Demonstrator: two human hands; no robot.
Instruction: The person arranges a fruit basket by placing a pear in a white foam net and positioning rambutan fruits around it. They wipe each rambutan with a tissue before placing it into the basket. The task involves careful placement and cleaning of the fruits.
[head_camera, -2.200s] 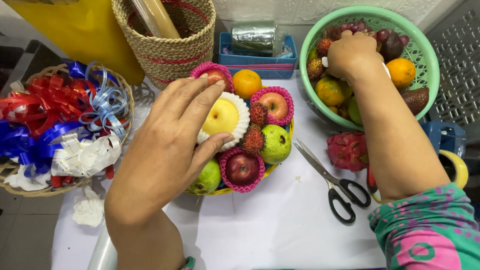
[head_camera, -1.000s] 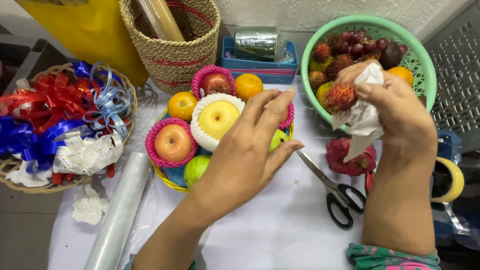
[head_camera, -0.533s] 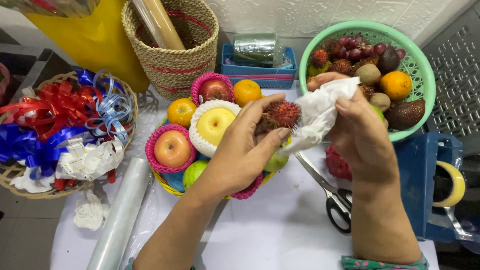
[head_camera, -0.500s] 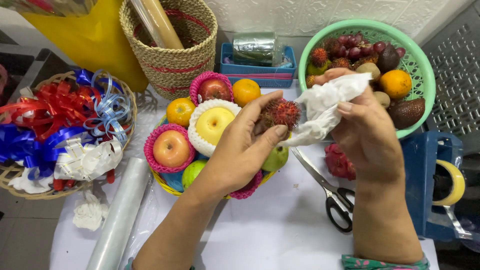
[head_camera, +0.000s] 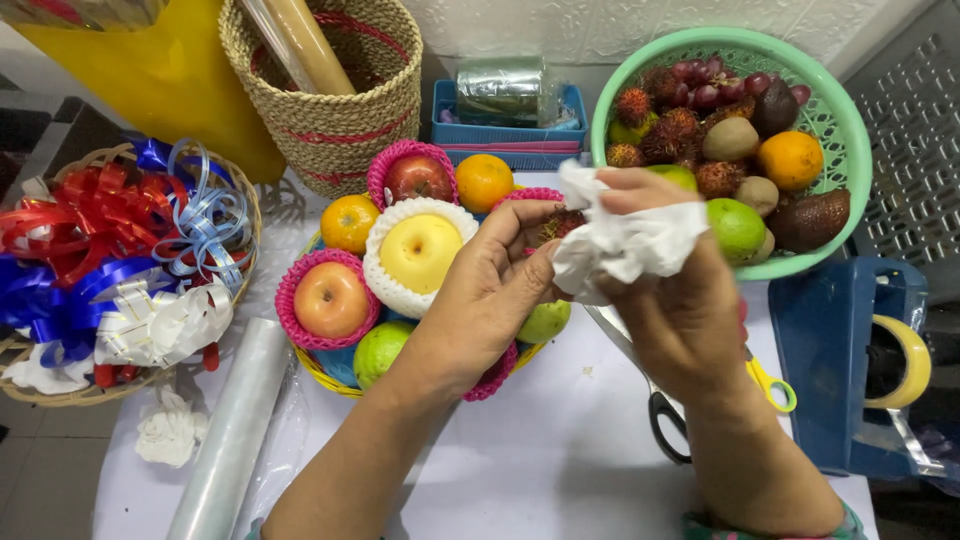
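White tabletop (head_camera: 560, 470), fruit basket (head_camera: 330, 375) centre-left. Left hand (head_camera: 490, 300) now pinches the rambutan (head_camera: 562, 222) in closed fingers above the basket's right edge. Right hand (head_camera: 680, 300) has come closer, fingers clutching the white tissue (head_camera: 625, 245) pressed against the rambutan, covering more of it than half a second ago. Green colander (head_camera: 840, 120) behind.

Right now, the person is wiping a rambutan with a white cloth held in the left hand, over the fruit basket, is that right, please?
Not quite: the head view shows the white cloth bunched in the right hand, not the left. The left hand holds the rambutan against it, over the fruit basket, as you said.
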